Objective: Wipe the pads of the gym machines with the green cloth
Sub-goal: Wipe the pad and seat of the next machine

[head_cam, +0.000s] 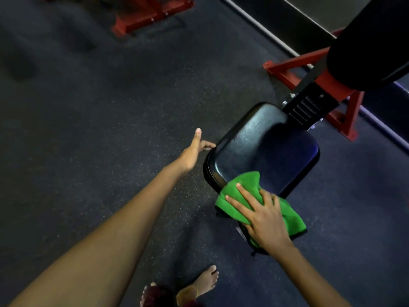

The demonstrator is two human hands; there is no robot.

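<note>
We press the green cloth [241, 196] flat under our right hand [265, 220], fingers spread, while our left hand [194, 151] grips the seat pad [261, 149] edge; sweep overlapping strokes toward its far end.

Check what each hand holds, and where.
Right hand presses flat on the green cloth; left hand fingers curl on the seat pad left edge.
</note>
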